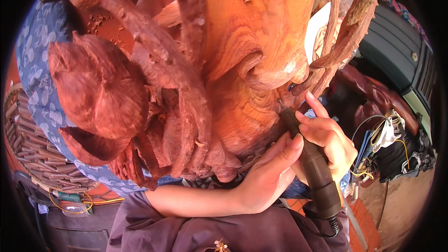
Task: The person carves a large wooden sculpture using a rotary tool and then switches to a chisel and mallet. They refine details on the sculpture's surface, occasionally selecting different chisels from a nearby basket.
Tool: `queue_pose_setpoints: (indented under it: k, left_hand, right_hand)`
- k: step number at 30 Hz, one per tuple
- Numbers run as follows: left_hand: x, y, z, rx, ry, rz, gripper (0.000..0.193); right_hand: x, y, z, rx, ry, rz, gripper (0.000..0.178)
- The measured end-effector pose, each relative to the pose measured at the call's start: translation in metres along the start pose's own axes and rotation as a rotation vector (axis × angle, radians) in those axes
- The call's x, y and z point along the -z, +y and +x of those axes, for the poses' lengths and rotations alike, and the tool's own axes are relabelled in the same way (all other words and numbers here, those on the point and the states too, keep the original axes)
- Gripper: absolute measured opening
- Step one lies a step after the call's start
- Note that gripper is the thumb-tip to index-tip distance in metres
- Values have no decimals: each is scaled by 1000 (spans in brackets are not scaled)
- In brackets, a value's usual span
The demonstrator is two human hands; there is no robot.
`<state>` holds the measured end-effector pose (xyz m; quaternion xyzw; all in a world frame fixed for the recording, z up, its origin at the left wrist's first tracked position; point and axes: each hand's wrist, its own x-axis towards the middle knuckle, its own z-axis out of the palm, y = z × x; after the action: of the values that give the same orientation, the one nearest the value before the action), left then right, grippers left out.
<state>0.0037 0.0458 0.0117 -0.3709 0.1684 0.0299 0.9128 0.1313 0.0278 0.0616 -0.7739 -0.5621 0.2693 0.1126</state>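
Note:
A large reddish-brown wood carving [252,126] with swirling grain and a rounded, polished knob fills the space before me. In my right hand [333,144] is a dark rotary carving tool [315,168], tilted up and to the left. Its thin bit points at the wood just below the knob, and a coiled cord guard leaves its lower end. My left hand [270,170] comes across from the left, thumb along the tool's side; its other fingers are partly hidden. To the left rises a carved bud-shaped piece [100,88] among thick twisted stems [154,42].
Blue patterned cloth [42,65] lies under the carving, beside a round mat of brown slats [37,149]. At the right are a dark grey case [394,51], a glossy dark-red carved piece [382,95] and tangled cables [392,128]. Wood chips [100,21] lie at upper left.

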Motion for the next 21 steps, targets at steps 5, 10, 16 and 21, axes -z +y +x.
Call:
queue_pose_setpoints:
  k: [5,10,16,21]
  left_hand:
    - [-5,2,-1,-32,-85,-27,47]
    - [4,2,5,-71,-89,-1,47]
    - [2,-4,2,-49,-71,-44,45]
    - [-6,-1,0,-61,-95,-40,44]
  right_hand:
    - [2,-7,5,-24,-5,43,27]
    - [-1,-5,6,-14,-8,-5,28]
    - [1,-3,3,-13,-5,22,29]
    - [4,-8,6,-23,-11,40,28]
